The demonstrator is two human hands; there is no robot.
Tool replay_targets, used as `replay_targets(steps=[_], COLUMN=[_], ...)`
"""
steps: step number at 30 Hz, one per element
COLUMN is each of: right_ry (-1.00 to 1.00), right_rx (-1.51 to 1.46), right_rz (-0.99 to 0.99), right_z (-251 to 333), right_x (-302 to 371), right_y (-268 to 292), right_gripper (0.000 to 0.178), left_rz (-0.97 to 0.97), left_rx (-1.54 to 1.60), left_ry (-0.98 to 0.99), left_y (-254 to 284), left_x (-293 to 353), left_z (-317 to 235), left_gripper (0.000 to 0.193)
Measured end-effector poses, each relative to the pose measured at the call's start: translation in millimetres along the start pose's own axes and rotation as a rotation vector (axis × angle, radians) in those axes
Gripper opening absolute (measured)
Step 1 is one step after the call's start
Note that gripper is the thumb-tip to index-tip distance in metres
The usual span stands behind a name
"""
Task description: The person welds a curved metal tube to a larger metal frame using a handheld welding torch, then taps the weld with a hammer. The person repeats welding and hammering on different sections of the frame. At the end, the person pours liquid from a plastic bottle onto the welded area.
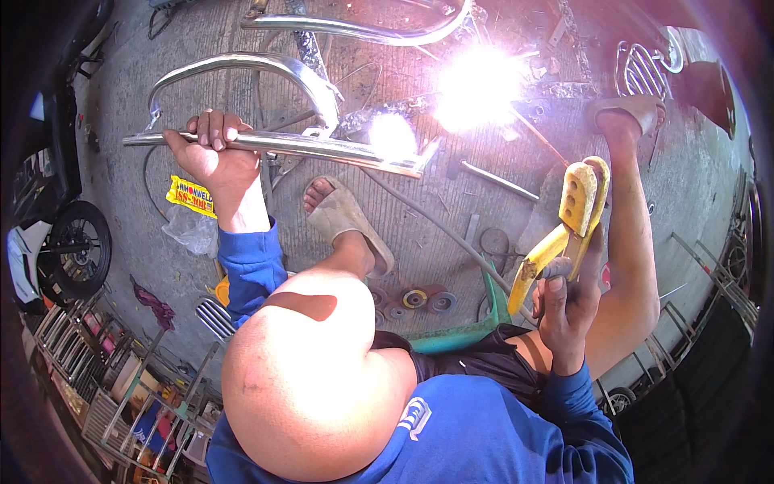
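Observation:
My left hand (216,149) is wrapped round the left part of a shiny straight metal tube (322,148). A bent metal tube (242,61) arches beyond it and meets it near both ends. In my right hand (568,306) is a yellow welding electrode holder (577,198), its handle between my fingers and thumb. A thin welding rod (542,139) runs from its jaws up and left into a blinding welding arc (482,89). The glare hides the rod's tip and the metal there. A second bright spot shines on the straight tube's right part.
Another curved tube (355,32) lies at the far side. A short loose tube (500,181) and several grinding discs (414,298) are on the concrete floor. A yellow packet (192,194) lies left of my sandalled foot (347,214). Metal racks (129,419) and a motorcycle wheel (76,246) stand leftward.

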State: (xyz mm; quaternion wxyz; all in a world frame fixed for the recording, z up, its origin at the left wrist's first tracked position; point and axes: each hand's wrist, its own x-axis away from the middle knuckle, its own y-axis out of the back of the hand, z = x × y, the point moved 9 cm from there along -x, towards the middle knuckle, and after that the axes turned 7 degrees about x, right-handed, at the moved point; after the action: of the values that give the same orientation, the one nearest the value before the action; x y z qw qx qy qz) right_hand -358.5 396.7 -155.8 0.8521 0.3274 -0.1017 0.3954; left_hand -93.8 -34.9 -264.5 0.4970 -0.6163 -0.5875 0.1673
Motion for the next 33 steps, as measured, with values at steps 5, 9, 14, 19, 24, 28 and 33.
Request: replay_targets(steps=[5, 9, 14, 19, 24, 28, 33], right_ry=[0.284, 0.437, 0.435, 0.566, 0.646, 0.641, 0.671], right_rx=[-0.111, 0.013, 0.088, 0.067, 0.099, 0.056, 0.061], right_rz=[-0.067, 0.136, 0.336, 0.272, 0.284, 0.302, 0.303], right_z=[24, 36, 29, 31, 34, 35, 35], right_x=[-8, -27, -44, -41, -39, -40, -38], right_y=[-12, -39, -58, -59, -65, -69, -71], right_gripper=[0.096, 0.096, 0.094, 0.09, 0.089, 0.09, 0.091], left_rz=[-0.097, -0.071, -0.067, -0.09, -0.125, -0.133, -0.121], left_rx=[-0.021, 0.003, 0.01, 0.01, 0.029, 0.117, 0.136], left_ry=[-0.061, -0.011, 0.056, 0.097, 0.088, 0.122, 0.132], left_y=[10, 11, 15, 9, 10, 15, 18], left_x=[-4, -10, -16, -16, -15, -18, -21], left_z=[-3, -1, 5, 12, 13, 13, 12], left_gripper=[0.062, 0.063, 0.061, 0.059, 0.058, 0.058, 0.058])
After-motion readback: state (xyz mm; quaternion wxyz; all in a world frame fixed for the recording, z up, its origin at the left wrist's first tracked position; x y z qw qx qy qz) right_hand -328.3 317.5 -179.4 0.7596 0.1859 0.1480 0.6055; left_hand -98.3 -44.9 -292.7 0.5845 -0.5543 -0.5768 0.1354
